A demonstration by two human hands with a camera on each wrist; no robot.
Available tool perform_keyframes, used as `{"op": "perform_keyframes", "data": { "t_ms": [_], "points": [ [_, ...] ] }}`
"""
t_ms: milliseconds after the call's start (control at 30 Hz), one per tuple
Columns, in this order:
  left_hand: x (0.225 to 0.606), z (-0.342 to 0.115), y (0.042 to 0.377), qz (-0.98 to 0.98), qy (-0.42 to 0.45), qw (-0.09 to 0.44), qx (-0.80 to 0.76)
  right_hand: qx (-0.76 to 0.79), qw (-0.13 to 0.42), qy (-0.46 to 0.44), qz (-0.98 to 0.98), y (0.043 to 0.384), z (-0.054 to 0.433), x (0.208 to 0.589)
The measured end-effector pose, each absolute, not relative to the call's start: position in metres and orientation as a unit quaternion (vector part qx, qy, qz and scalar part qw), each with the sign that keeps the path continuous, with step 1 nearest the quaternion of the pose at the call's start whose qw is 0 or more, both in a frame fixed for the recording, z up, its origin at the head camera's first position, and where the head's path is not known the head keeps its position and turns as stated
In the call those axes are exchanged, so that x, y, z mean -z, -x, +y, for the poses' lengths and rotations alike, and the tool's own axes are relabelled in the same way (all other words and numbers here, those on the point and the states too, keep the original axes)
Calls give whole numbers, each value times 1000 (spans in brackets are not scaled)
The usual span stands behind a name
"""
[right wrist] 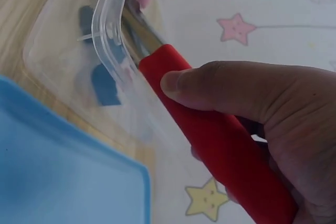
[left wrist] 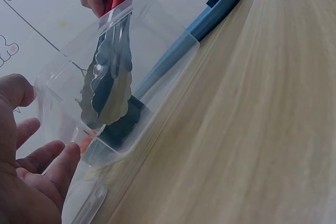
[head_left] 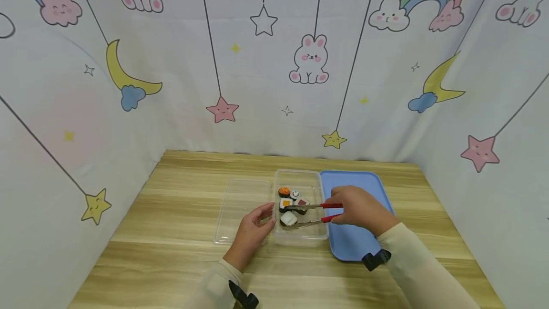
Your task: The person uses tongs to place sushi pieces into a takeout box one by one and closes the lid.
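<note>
In the head view a clear plastic box (head_left: pixel 300 241) holds several toy sushi pieces. One is orange-topped (head_left: pixel 284 191), another white-topped (head_left: pixel 289 218), and one has a dark red top (head_left: pixel 302 202). My right hand (head_left: pixel 359 208) grips red-handled metal tongs (head_left: pixel 305 224), which reach over the right wall into the box. Their two arms are spread among the sushi; contact with a piece cannot be told. The fingers of my left hand (head_left: pixel 250 232) touch the left wall of the box from outside. The left wrist view shows the scalloped tong tips (left wrist: pixel 107 87) through the plastic.
A clear flat lid (head_left: pixel 240 204) lies left of the box on the wooden table (head_left: pixel 180 204). Close against the right side of the box is a blue tray (head_left: pixel 349 244), partly under my right forearm. Printed fabric (head_left: pixel 266 85) encloses the back and sides.
</note>
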State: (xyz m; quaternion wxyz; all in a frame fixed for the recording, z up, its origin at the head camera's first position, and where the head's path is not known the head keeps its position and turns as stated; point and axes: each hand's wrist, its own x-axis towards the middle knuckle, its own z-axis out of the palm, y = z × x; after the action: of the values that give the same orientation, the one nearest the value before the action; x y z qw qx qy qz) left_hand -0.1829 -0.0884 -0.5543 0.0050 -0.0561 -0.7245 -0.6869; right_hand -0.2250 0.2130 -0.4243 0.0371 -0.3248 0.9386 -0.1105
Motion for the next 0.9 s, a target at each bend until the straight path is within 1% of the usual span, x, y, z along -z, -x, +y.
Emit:
{"op": "perform_keyframes", "data": {
  "t_ms": [100,200,333,433,533,667,767,900],
  "points": [
    [555,-88,183,-718,64,6,693,123,14,328,937,222,226,425],
    [555,-87,182,-716,65,4,695,164,-25,303,939,213,252,428],
    [553,-88,182,-717,62,4,694,219,-77,222,947,194,304,436],
    [552,-88,181,-714,61,9,698,216,-90,155,960,174,346,446],
    [551,-88,181,-712,59,7,699,200,-80,98,972,149,383,459],
    [551,-88,180,-720,53,2,692,189,-57,56,979,118,417,477],
    [551,-88,181,-724,46,3,688,190,-32,34,981,106,430,487],
    [552,-87,182,-718,47,-1,694,191,-10,10,981,99,435,494]
  ]
}}
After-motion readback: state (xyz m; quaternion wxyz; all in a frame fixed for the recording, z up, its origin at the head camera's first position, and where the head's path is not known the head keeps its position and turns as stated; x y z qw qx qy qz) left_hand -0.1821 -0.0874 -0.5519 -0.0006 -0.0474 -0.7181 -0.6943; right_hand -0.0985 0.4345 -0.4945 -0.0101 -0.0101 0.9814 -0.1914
